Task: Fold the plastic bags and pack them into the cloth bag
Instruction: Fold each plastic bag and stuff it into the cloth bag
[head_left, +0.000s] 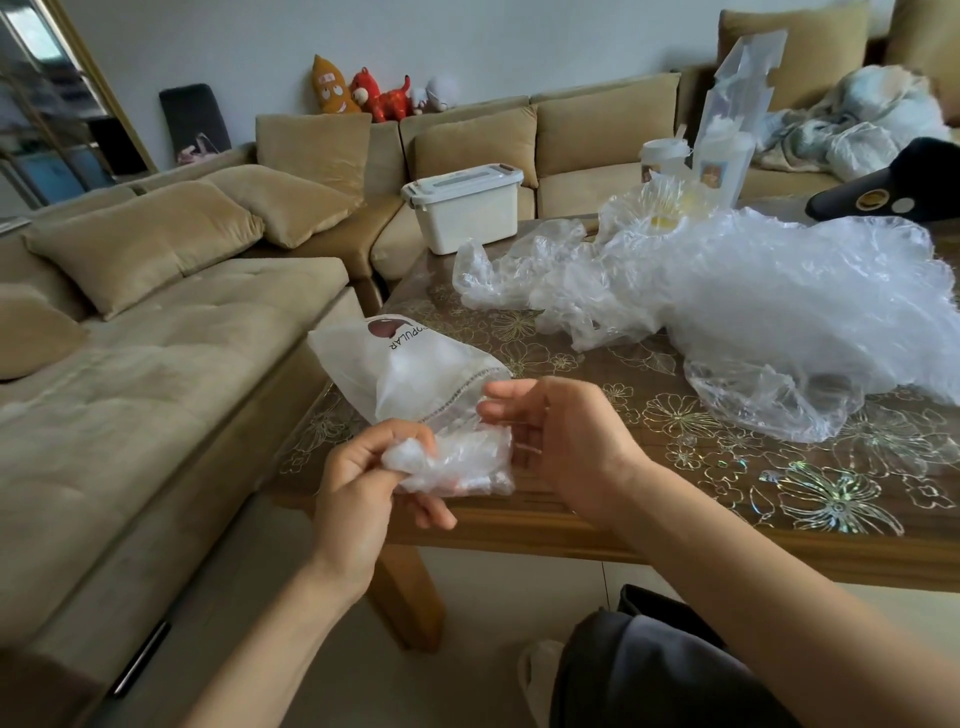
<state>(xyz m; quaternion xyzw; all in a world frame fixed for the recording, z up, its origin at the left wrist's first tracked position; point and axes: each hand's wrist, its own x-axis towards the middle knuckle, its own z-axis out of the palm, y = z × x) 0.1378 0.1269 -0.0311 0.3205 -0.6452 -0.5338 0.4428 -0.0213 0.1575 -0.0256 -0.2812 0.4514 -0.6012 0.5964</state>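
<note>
Clear crinkled plastic bag (452, 465) gripped in left hand (358, 483) at cloth bag (395, 374). Right hand (566, 441) slack-fingered. Floral table (597, 364), tan sofa (182, 338).

Soft daylight, wide-angle edge distortion

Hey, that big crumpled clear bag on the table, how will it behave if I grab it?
Likely floppy: the big clear bag lies crumpled and billowed on the table. Probably very light, being thin and see-through. It may drag the smaller bag against it.
</note>
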